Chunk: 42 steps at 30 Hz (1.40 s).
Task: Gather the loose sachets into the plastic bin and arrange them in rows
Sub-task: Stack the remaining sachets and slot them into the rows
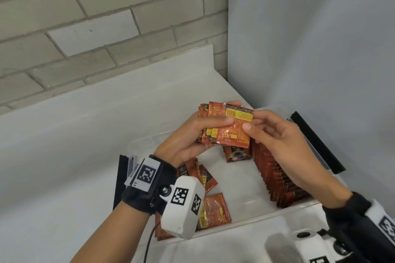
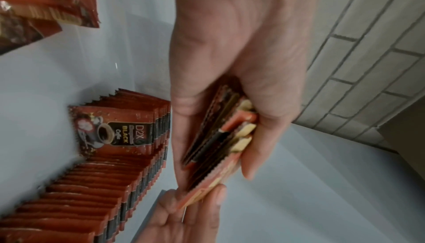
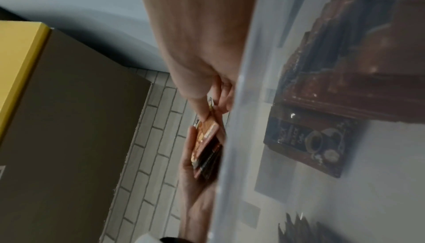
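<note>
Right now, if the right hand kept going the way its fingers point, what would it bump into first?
It already touches it: the right hand points left at the stack of sachets, pinching the front one. Going on, it would probably press the stack into the left hand gripping it over the plastic bin.

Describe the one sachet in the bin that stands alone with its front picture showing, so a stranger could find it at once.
Start at the clear plastic bin on the white counter. Along its right wall runs a long row of sachets standing on edge. At that row's far end stands the front-facing sachet: it alone shows a coffee cup and the word BLACK.
</note>
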Available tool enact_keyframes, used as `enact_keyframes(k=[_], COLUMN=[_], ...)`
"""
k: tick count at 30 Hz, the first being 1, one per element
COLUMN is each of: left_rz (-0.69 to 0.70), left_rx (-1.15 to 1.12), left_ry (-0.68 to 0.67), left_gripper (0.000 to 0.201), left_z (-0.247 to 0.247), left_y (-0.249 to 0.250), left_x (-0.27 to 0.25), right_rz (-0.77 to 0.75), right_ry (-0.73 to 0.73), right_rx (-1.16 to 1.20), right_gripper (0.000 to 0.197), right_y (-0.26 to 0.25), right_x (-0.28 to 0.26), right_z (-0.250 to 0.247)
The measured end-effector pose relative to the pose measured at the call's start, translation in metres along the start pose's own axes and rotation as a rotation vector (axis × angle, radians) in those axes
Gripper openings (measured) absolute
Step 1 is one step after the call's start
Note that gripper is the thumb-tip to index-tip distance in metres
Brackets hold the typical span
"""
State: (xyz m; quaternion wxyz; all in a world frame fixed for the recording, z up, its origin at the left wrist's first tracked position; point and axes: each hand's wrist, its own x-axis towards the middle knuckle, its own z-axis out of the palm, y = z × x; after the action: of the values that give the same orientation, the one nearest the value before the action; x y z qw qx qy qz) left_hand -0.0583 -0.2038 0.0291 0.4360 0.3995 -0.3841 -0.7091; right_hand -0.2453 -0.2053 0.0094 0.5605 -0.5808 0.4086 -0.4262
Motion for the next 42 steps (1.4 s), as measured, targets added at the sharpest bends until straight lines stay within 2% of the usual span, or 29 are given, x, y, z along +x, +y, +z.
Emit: enact_keyframes(k=[5,9,12,16,18,23,28,32,34,36,39,42], left_rz=[0.017,-0.007,0.009,0.014,0.016,0.023,0.061,0.109,0.125,0.134,0.152,0.174], left_rx=[-0.042,-0.086,-0.115,-0.134,-0.132,-0.144,-0.106,-0.104,-0.149,-0.199,-0.201,-0.179], left_ry=[-0.031,-0.028,0.022,0.066,0.068,0.040,-0.018,-0.028,-0.037,-0.047,-0.054,-0.060], left_gripper=[0.033,0.037,0.029,0.031,0.033,0.043,0.051,0.053,0.052,0.051,0.052,0.060], left_z=[0.002,0.004,0.002,-0.001,0.001,0.006,0.003,0.001,0.002,0.001,0.000,-0.001], left_y=[-0.001,-0.003,-0.002,-0.002,-0.004,-0.010,-0.012,-0.011,-0.010,-0.009,-0.009,-0.009], left_x=[0.000,0.002,0.002,0.004,0.005,0.007,0.007,0.008,0.008,0.008,0.008,0.007], right_rz=[0.025,0.044,0.002,-0.069,-0.154,-0.413,-0.409,-0.430,-0.349,-0.184,-0.018,0.050], right_ry=[0.045,0.078,0.153,0.217,0.205,0.076,0.028,0.058,0.118,0.147,0.079,0.039], right_rx=[0.074,0.125,0.164,0.215,0.148,-0.295,-0.403,-0.394,-0.286,-0.110,0.077,0.195], right_gripper=[0.016,0.020,0.020,0.010,0.011,0.018,0.034,0.035,0.036,0.042,0.045,0.039], right_y=[0.003,0.001,-0.001,-0.003,-0.003,0.006,0.008,0.006,0.005,0.001,-0.001,-0.001], right_x=[0.003,0.003,0.003,0.003,0.002,-0.001,-0.001,0.000,0.001,0.002,0.004,0.004], right_z=[-0.005,-0.005,-0.007,-0.005,-0.003,0.001,0.002,0.001,-0.001,-0.002,-0.001,-0.004])
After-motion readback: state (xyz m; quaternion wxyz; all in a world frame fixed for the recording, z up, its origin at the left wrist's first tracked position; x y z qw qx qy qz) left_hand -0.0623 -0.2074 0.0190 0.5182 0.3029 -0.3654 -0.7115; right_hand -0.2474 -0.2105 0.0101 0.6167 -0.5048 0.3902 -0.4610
